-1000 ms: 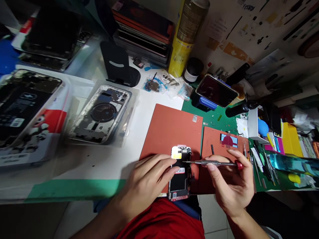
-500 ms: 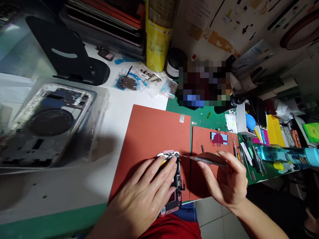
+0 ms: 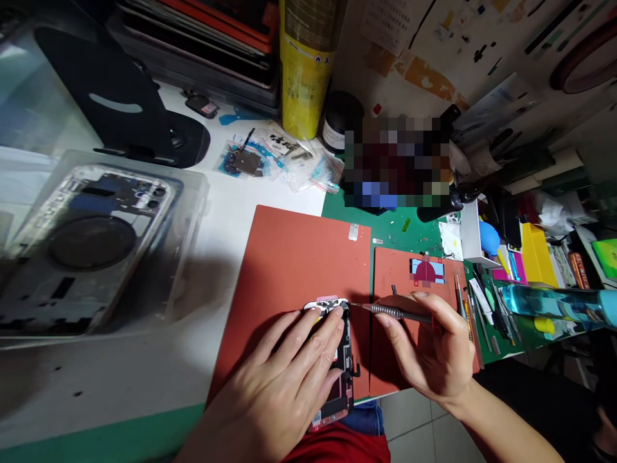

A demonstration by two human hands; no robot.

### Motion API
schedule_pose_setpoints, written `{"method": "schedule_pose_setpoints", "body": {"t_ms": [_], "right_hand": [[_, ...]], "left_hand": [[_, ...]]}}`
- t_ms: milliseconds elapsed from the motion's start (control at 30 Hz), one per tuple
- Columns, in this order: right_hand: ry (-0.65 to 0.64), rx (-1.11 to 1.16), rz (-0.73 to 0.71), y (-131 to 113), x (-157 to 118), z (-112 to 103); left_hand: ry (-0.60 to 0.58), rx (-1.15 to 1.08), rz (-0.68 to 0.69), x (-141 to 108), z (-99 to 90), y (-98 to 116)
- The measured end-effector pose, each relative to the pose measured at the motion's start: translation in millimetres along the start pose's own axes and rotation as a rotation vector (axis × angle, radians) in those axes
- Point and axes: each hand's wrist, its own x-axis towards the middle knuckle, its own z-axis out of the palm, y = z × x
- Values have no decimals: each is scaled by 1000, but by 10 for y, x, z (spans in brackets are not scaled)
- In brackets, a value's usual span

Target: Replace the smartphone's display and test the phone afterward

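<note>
My left hand (image 3: 292,366) lies with fingers stretched out over a phone screen assembly (image 3: 344,354), its fingertips pressing near the top end. The assembly's dark back faces up, with a white strip at the top and a short black flex cable sticking out on the right. Between the thumb and fingers of my right hand (image 3: 434,344) is a slim, pen-shaped metal tool (image 3: 385,311) with a ribbed grip. Its thin tip points left and meets, or almost meets, the assembly's top right corner. Beneath is a reddish-brown mat (image 3: 289,257).
A second brown mat (image 3: 393,263) carries a small picture sticker (image 3: 427,271). Right of it lie several hand tools (image 3: 486,308) and a blue bottle (image 3: 554,301). An opened phone housing (image 3: 91,244) sits in a clear tray at left. Behind stand a yellow can (image 3: 306,83) and a black jar (image 3: 341,122).
The view has shifted slightly. Both hands keep nearly the same pose, and the tool's tip stays by the assembly's top right corner.
</note>
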Motion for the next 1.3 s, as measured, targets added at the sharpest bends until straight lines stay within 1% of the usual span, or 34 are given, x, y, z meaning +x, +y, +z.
{"method": "schedule_pose_setpoints", "body": {"t_ms": [300, 467, 600, 700, 833, 967, 1033, 1067, 1133, 1200, 1300], "right_hand": [[-9, 13, -10, 16, -29, 13], [-19, 14, 17, 11, -27, 20], [-42, 46, -44, 0, 18, 21], [-90, 103, -63, 0, 44, 6], [-149, 107, -91, 0, 77, -40], [-341, 114, -154, 7, 158, -103], [-398, 62, -176, 9, 221, -119], [-402, 30, -197, 6, 257, -119], [-365, -19, -265, -8, 332, -105], [-335, -24, -316, -29, 399, -83], [-319, -43, -334, -57, 460, -54]], "left_hand": [[9, -1, -20, 9, 0, 6], [10, 3, -23, 36, -25, 10], [-1, 4, -25, 31, -20, 13], [-2, -3, -25, 17, -1, 15], [-5, 2, -32, 10, 18, 21], [15, 0, -35, 11, 20, 30], [23, -7, -35, 15, 17, 32], [22, -11, -36, 18, 15, 33], [28, -14, -36, 25, 10, 36], [20, -13, -41, 28, 3, 40], [7, -8, -46, 26, -8, 45]]}}
